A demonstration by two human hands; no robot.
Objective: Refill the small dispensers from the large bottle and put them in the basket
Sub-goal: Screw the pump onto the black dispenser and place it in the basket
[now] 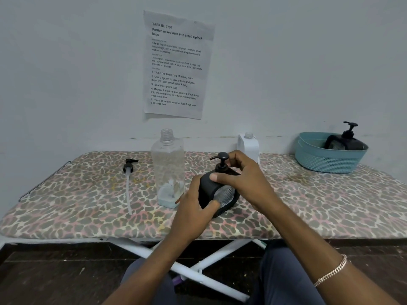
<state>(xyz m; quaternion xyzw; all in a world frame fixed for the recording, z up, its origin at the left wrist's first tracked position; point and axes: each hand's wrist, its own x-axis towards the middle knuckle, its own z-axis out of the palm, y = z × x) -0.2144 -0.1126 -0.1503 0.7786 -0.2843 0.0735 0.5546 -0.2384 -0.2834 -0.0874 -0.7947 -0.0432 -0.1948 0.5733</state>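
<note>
Leopard-print board (88, 194), black dispenser (220, 194) between both hands (193, 208) (244, 179)

big bottle (168, 170) is clear glossy plastic, dispenser (217, 190) matt black, basket (326, 157) teal woven-look plastic, board cover (88, 194) leopard-print cloth.

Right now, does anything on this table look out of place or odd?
Yes. The pump with its long tube lies loose on the table cover, left of the large bottle, whose neck stands open. Also, the sheet on the wall describes portioning mixed nuts, not refilling dispensers.
</note>
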